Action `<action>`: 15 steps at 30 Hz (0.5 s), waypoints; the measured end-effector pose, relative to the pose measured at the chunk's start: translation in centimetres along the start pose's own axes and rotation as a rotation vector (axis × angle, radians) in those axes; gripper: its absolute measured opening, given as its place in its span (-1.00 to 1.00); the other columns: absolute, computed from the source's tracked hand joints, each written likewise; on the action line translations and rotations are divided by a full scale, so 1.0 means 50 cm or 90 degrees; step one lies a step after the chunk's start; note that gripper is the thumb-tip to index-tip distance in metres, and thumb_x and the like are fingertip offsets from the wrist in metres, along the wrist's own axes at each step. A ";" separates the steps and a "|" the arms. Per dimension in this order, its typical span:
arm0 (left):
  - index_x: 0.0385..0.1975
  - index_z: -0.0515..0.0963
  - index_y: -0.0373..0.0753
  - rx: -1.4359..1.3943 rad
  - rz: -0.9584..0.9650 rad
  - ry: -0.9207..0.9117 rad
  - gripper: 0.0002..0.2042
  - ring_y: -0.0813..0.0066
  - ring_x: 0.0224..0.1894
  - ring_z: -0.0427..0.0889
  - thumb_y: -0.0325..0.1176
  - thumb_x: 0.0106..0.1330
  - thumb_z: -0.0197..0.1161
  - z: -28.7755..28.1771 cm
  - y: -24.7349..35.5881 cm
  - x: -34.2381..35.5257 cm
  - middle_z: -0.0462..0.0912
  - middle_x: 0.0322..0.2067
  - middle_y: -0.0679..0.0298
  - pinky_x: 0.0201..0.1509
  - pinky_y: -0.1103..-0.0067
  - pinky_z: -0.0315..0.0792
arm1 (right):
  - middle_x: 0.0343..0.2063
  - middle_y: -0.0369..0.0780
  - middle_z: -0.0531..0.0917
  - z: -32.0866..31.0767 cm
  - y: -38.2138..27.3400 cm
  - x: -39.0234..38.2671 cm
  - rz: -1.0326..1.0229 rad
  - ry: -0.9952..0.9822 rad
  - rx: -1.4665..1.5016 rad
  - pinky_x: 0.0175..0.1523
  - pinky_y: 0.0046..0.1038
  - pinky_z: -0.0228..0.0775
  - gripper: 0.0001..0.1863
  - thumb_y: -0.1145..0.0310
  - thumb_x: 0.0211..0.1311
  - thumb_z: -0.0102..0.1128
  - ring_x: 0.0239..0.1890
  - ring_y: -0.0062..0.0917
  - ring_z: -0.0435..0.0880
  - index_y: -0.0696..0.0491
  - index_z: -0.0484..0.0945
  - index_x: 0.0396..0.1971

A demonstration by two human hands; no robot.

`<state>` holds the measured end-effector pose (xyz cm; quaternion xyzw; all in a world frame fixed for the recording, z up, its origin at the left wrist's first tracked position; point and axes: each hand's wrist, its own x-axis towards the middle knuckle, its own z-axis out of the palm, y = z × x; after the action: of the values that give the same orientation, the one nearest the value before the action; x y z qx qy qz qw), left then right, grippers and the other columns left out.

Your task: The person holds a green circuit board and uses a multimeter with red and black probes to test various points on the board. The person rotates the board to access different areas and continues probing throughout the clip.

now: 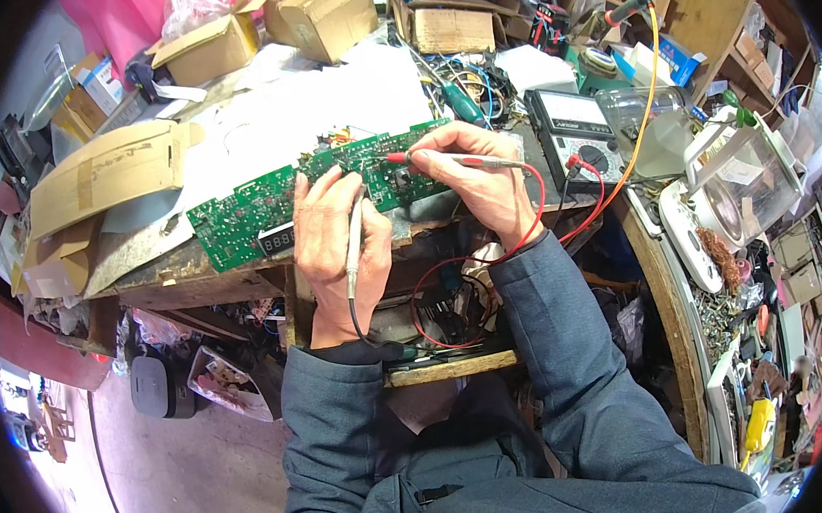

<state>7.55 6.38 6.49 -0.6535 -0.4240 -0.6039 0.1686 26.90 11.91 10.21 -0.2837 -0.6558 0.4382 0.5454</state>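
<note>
A long green circuit board (246, 208) lies tilted across the near edge of the workbench, with a small digit display (277, 240) at its lower left. My left hand (332, 238) rests over the board's middle, fingers curled round a grey test probe (354, 246) with a black lead. From the right, my right hand (477, 171) pinches a red test probe (490, 160), its red tip over the upper part of the board. Whether either tip touches the board I cannot tell. Red and black leads run to an analog multimeter (576, 135) on the right.
A soldering iron (627, 10) with an orange cord stands at the back right. Cardboard boxes (323, 20) and a flattened carton (105, 178) crowd the bench's far and left sides. A clear jar (645, 121) is beside the meter. Below my hands, an open drawer (452, 368) holds cables.
</note>
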 end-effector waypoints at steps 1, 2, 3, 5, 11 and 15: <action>-0.02 0.72 -0.40 0.000 0.000 -0.001 -0.75 0.05 0.14 0.80 -0.63 0.33 0.30 -0.001 0.001 0.000 0.81 -0.03 0.00 0.54 0.02 0.47 | -0.26 -0.31 0.81 0.000 0.001 0.000 0.000 0.001 0.004 -0.11 -0.62 0.57 -0.83 0.39 0.51 0.46 -0.24 -0.73 0.70 0.19 0.78 -0.09; -0.02 0.72 -0.40 0.000 0.001 -0.001 -0.75 0.05 0.14 0.80 -0.63 0.33 0.30 0.000 0.002 0.000 0.81 -0.03 0.00 0.54 0.02 0.47 | -0.26 -0.31 0.81 0.000 0.000 0.000 -0.001 0.002 0.002 -0.12 -0.62 0.57 -0.83 0.39 0.51 0.46 -0.24 -0.73 0.70 0.19 0.78 -0.09; -0.01 0.72 -0.40 0.001 0.002 -0.001 -0.75 0.05 0.15 0.80 -0.63 0.33 0.30 0.000 0.002 0.000 0.81 -0.03 0.01 0.54 0.02 0.47 | -0.26 -0.31 0.81 0.000 -0.001 -0.001 -0.001 0.003 0.000 -0.12 -0.62 0.57 -0.83 0.40 0.51 0.46 -0.24 -0.73 0.70 0.20 0.78 -0.09; -0.01 0.72 -0.40 0.001 0.001 -0.003 -0.75 0.05 0.15 0.80 -0.63 0.33 0.30 0.000 0.002 0.000 0.81 -0.03 0.01 0.54 0.02 0.47 | -0.26 -0.31 0.81 0.001 0.000 0.000 0.001 0.002 0.006 -0.12 -0.62 0.57 -0.83 0.39 0.51 0.45 -0.25 -0.73 0.70 0.20 0.78 -0.09; -0.01 0.72 -0.39 0.001 0.005 -0.004 -0.74 0.05 0.15 0.80 -0.63 0.31 0.31 -0.001 0.002 0.000 0.81 -0.03 0.02 0.54 0.03 0.47 | -0.27 -0.30 0.81 -0.004 0.000 0.000 -0.002 0.009 0.020 -0.11 -0.59 0.59 -0.87 0.44 0.50 0.44 -0.24 -0.71 0.71 0.19 0.77 -0.13; -0.03 0.72 -0.40 -0.009 0.010 0.005 -0.74 0.02 0.13 0.81 -0.64 0.29 0.31 -0.001 0.001 0.000 0.81 -0.06 0.01 0.53 0.01 0.47 | -0.28 -0.29 0.81 -0.022 0.016 0.003 -0.010 0.011 0.026 -0.11 -0.58 0.59 -0.91 0.47 0.47 0.41 -0.25 -0.69 0.72 0.19 0.74 -0.18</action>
<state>7.56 6.31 6.52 -0.6556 -0.4139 -0.6081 0.1706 27.84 12.69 9.62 -0.2710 -0.6444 0.4445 0.5602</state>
